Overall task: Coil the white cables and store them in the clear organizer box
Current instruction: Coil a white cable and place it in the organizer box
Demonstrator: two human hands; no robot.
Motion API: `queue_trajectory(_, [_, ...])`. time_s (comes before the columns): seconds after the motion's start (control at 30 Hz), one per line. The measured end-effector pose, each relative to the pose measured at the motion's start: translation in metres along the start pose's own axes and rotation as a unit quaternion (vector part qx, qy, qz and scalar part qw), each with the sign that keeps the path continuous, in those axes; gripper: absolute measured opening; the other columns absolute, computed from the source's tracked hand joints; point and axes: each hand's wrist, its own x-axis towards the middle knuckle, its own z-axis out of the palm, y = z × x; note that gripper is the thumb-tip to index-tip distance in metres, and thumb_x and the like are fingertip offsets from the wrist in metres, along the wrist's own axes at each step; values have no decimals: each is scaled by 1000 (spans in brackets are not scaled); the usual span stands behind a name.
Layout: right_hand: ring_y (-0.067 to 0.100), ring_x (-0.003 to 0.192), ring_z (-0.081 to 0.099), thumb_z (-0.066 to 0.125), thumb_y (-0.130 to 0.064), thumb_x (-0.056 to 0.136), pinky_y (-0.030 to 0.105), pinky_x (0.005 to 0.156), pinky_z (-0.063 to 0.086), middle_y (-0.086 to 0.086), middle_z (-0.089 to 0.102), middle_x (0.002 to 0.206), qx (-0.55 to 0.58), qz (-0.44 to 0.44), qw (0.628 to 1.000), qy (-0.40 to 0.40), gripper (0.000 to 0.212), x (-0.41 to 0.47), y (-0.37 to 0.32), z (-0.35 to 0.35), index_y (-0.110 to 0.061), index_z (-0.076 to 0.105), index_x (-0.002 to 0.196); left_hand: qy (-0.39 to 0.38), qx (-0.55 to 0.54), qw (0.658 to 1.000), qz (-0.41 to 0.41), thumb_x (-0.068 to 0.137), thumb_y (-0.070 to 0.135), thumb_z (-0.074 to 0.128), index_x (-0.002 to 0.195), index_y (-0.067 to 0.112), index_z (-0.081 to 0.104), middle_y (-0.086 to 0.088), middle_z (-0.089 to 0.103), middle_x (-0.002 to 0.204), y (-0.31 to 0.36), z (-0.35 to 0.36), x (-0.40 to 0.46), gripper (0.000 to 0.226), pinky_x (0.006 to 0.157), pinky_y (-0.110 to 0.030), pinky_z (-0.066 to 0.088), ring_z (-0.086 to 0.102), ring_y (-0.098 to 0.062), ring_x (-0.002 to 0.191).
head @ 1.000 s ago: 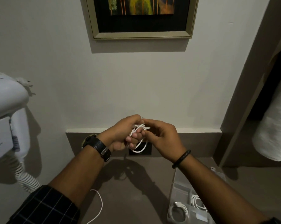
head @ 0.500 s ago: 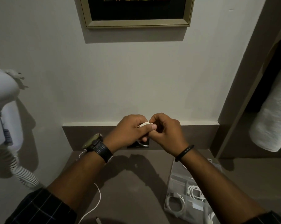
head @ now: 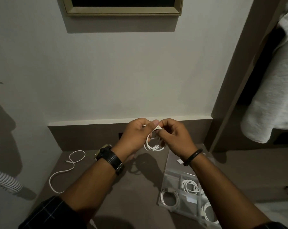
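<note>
So the person is standing at a brown counter (head: 93,195) and both hands are working one white cable coil (head: 152,144) up in the air, just above the back of the counter. The left hand (head: 136,136) is closed around the loops, thumb pinching the top of the bundle, and the right hand (head: 174,138) is pinching that same top spot with its fingertips, so both are clamped on it and touching each other. Looks to me like they're tucking the end in to finish this one off.

Progress-wise I'd say past halfway. The clear organizer box (head: 173,159) is sitting open on the counter under the right forearm, and at least three coiled cables (head: 190,185) are already lying in separate compartments. Can't tell how many slots are free, the arm is covering part of it.

Still left: this coil isn't in the box yet, and one loose white cable (head: 68,169) is sprawling uncoiled on the left side of the counter, well apart from the box.
</note>
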Motion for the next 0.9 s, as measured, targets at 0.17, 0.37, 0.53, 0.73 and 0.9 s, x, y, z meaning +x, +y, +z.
queue_trajectory(0.17, [25, 60, 63, 65, -14, 80, 36, 55, 54, 8, 66, 68, -94, -30, 994, 48, 5, -11, 14, -10, -14, 64, 75, 1, 192, 972, 137, 84, 27, 66, 88, 20, 67, 5, 70, 84, -12, 12, -7, 7, 66, -27, 51, 63, -7, 74])
queue_trajectory(0.37, [5, 57, 49, 66, -17, 73, 9, 50, 36, -10, 56, 58, -217, -84, 965, 117, 7, -19, 23, -21, -21, 63, 68, -60, 229, 957, 166, 79, 15, 68, 101, 27, 67, 8, 71, 89, -15, 18, -7, 25, 66, -24, 52, 64, -6, 77])
queue_trajectory(0.53, [18, 50, 60, 66, -11, 76, 27, 46, 50, 10, 65, 62, 25, 32, 991, 125, 2, -22, 26, -18, -9, 66, 76, -30, 206, 969, 134, 80, 12, 66, 93, 25, 70, 6, 72, 83, -15, 29, 4, 18, 65, -27, 52, 64, -9, 71])
queue_trajectory(0.73, [14, 50, 60, 60, 4, 78, 22, 48, 51, 1, 68, 57, 92, 71, 986, 117, 13, -24, 33, -27, -7, 68, 78, -55, 184, 974, 122, 84, 10, 64, 95, 26, 69, 7, 71, 87, -19, 36, 7, 19, 70, -28, 52, 64, -7, 78])
queue_trajectory(0.9, [15, 50, 59, 60, 5, 78, 23, 48, 51, 6, 67, 60, 114, 79, 977, 164, 12, -24, 40, -21, -3, 68, 81, -16, 275, 949, 152, 88, 16, 59, 97, 23, 65, 2, 66, 91, -22, 45, 7, 13, 70, -33, 50, 60, -16, 79])
